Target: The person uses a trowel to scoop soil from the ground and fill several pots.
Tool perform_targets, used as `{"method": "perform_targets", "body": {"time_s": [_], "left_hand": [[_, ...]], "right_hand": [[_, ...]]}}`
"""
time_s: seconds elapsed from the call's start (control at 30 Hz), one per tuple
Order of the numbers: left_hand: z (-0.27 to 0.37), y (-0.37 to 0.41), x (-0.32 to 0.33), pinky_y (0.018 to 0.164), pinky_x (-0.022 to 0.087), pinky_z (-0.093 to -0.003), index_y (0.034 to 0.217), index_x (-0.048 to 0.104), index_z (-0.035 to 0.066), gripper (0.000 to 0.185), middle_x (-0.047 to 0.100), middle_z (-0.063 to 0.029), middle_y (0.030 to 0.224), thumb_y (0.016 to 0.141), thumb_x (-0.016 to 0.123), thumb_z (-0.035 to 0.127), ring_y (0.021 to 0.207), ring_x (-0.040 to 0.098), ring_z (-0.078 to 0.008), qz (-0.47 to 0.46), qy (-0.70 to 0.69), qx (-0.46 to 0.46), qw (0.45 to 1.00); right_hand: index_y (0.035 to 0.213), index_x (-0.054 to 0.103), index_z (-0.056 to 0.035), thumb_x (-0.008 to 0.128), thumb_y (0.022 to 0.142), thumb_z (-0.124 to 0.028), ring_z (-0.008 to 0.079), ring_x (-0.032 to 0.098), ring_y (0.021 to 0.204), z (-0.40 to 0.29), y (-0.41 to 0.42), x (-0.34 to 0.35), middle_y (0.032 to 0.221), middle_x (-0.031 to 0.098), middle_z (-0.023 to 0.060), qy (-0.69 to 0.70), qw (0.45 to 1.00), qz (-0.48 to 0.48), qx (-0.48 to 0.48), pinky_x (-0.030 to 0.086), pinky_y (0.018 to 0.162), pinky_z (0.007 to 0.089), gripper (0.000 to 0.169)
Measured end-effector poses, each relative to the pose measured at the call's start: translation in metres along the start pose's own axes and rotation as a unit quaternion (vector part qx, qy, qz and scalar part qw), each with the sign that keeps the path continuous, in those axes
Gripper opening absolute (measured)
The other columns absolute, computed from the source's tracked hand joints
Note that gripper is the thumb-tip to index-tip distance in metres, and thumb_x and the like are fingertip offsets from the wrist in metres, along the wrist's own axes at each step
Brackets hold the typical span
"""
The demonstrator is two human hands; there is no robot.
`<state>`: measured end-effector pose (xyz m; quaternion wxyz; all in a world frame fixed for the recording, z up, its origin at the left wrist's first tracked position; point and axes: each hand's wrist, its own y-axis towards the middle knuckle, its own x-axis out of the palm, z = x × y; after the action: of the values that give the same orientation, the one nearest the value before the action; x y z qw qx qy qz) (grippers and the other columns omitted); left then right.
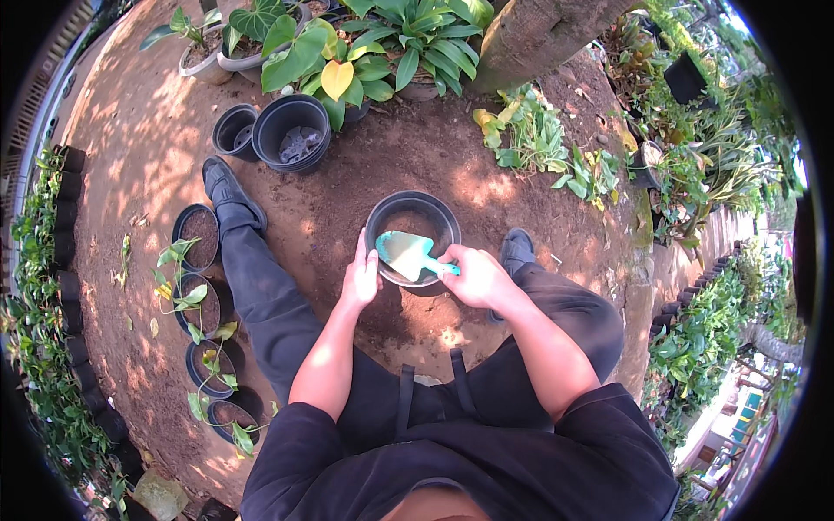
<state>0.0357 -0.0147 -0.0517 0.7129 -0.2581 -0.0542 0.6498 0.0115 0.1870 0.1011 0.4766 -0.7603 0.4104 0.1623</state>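
A round black plastic plant pot (449, 215) stands on the soil between my legs, with brown soil visible inside. My left hand (362, 277) lies flat along the pot's left side, thumb near the rim. In my right hand (470, 273) is the handle of a turquoise garden trowel (405, 253), its broad blade over the pot's opening and pointing left. The blade hides part of the pot's inside. Loose soil (417, 319) lies around the pot.
Left of my leg stands a row of soil-filled pots (201, 238) with trailing vines. Empty black pots (291, 133) sit ahead on the left. Uprooted leafy plants (531, 133) lie ahead on the right, near a tree trunk (541, 39). Potted plants line the far side.
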Motion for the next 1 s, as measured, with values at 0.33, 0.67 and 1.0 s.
{"method": "perform_targets", "body": {"time_s": [0.33,0.67,1.0], "left_hand": [[-0.005,-0.002,0.011,0.052,0.048,-0.0356,0.14,0.012,0.011,0.051,0.055,-0.0112,0.055,0.094,0.029,0.026,0.049,0.057,-0.0223,0.03,0.022,0.011,0.999],[-0.009,-0.01,0.018,0.051,0.047,-0.0322,0.135,0.015,0.003,0.048,0.055,-0.0091,0.062,0.091,0.029,0.015,0.048,0.056,-0.018,0.063,0.085,0.042,0.994],[0.003,-0.033,0.041,0.051,0.048,-0.0316,0.132,0.008,-0.003,0.053,0.055,-0.0092,0.057,0.089,0.032,0.016,0.047,0.056,-0.0188,0.081,0.019,-0.054,0.995]], "right_hand": [[0.101,0.056,-0.0068,0.058,0.078,-0.022,0.0298,0.061,0.087,-0.009,0.0,-0.001,0.089,0.062,0.0174,0.055,0.994,0.071,0.055,0.046,0.078,0.0375,0.027],[0.094,0.061,-0.0063,0.062,0.077,-0.025,0.0267,0.061,0.089,0.056,0.039,0.021,0.091,0.063,0.0156,0.185,0.971,0.122,0.087,0.045,0.078,0.0347,0.025],[0.1,0.059,-0.006,0.06,0.078,-0.024,0.0261,0.06,0.092,0.041,0.029,0.03,0.095,0.062,0.0153,0.182,0.973,0.114,0.091,0.045,0.079,0.0344,0.028]]}}
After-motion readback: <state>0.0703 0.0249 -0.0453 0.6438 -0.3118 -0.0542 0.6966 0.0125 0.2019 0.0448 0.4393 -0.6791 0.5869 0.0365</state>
